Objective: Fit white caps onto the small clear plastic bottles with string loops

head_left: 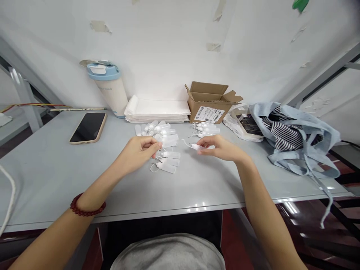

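Observation:
Small translucent squeeze bottles with white caps and thin looped cords lie in a loose pile (165,129) in the middle of the table, with several more in a row (168,165) just below. My right hand (221,148) is closed around one squeeze bottle (195,146), its cap end pointing left and its cord sticking out. Behind that hand lies another group of squeeze bottles (206,129). At the left side of the pile, my left hand (142,148) has thumb and fingers pinched together; what is between them, if anything, is too small to make out.
An open cardboard box (208,108) stands at the wall beside a stack of white envelopes (157,110). Further left are a tumbler (111,90) and a phone (88,128). A plastic bag (237,129) and a blue cloth bag (315,131) lie on the right.

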A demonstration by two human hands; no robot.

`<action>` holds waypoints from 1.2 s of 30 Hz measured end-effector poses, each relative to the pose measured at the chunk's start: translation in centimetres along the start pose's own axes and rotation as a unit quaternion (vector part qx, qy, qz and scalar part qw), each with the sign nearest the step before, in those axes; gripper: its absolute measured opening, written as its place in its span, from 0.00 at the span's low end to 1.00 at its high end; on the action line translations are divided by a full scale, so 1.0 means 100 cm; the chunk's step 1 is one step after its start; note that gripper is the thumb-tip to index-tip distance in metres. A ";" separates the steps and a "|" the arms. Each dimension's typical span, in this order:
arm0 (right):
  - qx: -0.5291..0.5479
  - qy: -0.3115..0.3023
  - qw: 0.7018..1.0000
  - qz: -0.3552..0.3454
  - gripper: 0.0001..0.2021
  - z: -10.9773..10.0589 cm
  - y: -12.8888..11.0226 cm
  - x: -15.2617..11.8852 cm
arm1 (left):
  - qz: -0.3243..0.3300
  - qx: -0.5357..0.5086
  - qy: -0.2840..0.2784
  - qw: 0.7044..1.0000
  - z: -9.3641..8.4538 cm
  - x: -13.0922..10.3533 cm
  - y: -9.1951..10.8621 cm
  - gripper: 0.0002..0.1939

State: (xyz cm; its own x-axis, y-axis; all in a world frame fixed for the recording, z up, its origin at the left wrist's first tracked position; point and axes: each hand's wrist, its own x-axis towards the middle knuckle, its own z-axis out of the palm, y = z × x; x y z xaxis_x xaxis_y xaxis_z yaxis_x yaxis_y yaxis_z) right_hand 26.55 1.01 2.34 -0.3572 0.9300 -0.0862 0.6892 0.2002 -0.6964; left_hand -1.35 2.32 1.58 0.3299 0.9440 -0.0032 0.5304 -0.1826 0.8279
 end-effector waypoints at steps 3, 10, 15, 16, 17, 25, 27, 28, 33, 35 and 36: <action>0.056 -0.009 0.998 -0.030 0.11 0.008 -0.008 0.000 | 0.005 -0.021 -0.019 1.000 0.001 -0.001 0.002 0.14; 0.164 -0.047 0.983 -0.064 0.17 0.020 -0.015 0.001 | 0.062 -0.036 -0.053 0.996 0.008 -0.003 -0.004 0.19; 0.147 -0.053 0.985 -0.071 0.14 0.023 -0.016 0.003 | 0.110 0.024 -0.068 0.991 0.008 -0.003 -0.007 0.13; 0.138 -0.053 0.986 -0.073 0.14 0.022 -0.016 0.003 | 0.117 0.033 -0.066 0.990 0.007 -0.002 -0.007 0.13; 0.132 -0.054 0.987 -0.075 0.15 0.022 -0.016 0.003 | 0.120 0.039 -0.063 0.990 0.008 -0.002 -0.007 0.13; 0.192 -0.041 0.976 -0.096 0.14 0.025 -0.014 0.005 | 0.075 -0.002 -0.092 0.993 0.009 -0.004 -0.005 0.13; 0.199 -0.042 0.975 -0.093 0.14 0.027 -0.014 0.005 | 0.072 -0.009 -0.099 0.992 0.009 -0.004 -0.005 0.13; 0.201 -0.042 0.974 -0.091 0.14 0.028 -0.014 0.005 | 0.071 -0.009 -0.101 0.992 0.009 -0.004 -0.006 0.13; 0.212 -0.034 0.973 -0.085 0.14 0.030 -0.015 0.006 | 0.065 0.015 -0.105 0.992 0.010 -0.004 -0.007 0.12; 0.213 -0.030 0.973 -0.084 0.14 0.030 -0.016 0.006 | 0.058 0.011 -0.109 0.992 0.010 -0.003 -0.008 0.11; 0.214 -0.029 0.973 -0.084 0.14 0.030 -0.017 0.006 | 0.055 0.003 -0.113 0.992 0.010 -0.003 -0.008 0.11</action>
State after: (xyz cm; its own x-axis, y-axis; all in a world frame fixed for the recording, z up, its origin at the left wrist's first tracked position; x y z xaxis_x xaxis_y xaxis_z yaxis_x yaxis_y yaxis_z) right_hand 23.28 0.31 1.33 -0.4851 0.8741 0.0228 0.2974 0.1895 -0.9358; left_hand -1.08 1.86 0.35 0.5518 0.8331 -0.0393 0.4856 -0.2827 0.8272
